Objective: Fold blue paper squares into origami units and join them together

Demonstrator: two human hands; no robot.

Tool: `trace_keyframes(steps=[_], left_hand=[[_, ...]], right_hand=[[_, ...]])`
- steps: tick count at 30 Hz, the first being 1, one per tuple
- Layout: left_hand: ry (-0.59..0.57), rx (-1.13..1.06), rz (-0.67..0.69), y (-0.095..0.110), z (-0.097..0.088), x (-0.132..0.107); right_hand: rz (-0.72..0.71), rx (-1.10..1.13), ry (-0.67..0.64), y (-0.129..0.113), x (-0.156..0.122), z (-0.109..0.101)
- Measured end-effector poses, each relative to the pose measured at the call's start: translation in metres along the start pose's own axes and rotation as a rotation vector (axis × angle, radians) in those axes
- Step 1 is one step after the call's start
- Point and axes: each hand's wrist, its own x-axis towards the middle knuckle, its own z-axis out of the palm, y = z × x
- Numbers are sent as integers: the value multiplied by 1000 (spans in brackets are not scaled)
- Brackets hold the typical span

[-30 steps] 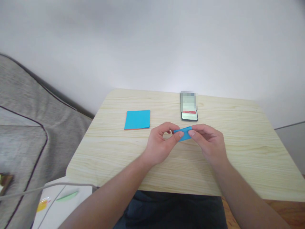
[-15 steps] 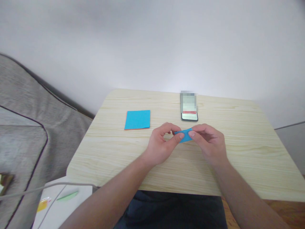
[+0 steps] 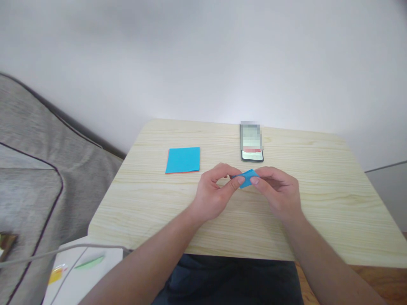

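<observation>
Both my hands meet over the middle of the light wooden table (image 3: 318, 203), pinching a small folded piece of blue paper (image 3: 248, 177). My left hand (image 3: 214, 192) grips its left end between thumb and fingers. My right hand (image 3: 276, 190) grips its right end the same way. Most of the paper is covered by my fingers. A square stack of blue paper (image 3: 183, 160) with an orange sheet under it lies flat to the left, apart from my hands.
A phone (image 3: 252, 144) with a lit screen lies face up just beyond my hands. A grey cushioned sofa (image 3: 34, 156) stands to the left. A white surface (image 3: 79, 275) with a cable and small coloured bits sits low at the left.
The folded blue paper has been pressed shorter between my fingertips, and my right thumb has slid a little left. The stack and phone have not moved.
</observation>
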Motion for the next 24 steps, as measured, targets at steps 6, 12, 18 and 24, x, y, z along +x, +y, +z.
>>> trace_keyframes(steps=[6, 12, 18, 24], left_hand=[[-50, 61, 72, 1, -3, -1], [-39, 38, 84, 1, -1, -1], [-8, -69, -20, -2, -2, 0], [-1, -153, -85, -2, -1, 2]], right_hand=[[-101, -236, -99, -4, 0, 1], [-130, -305, -108, -7, 1, 2], [-81, -178, -101, -3, 0, -1], [-85, -145, -63, -3, 1, 1]])
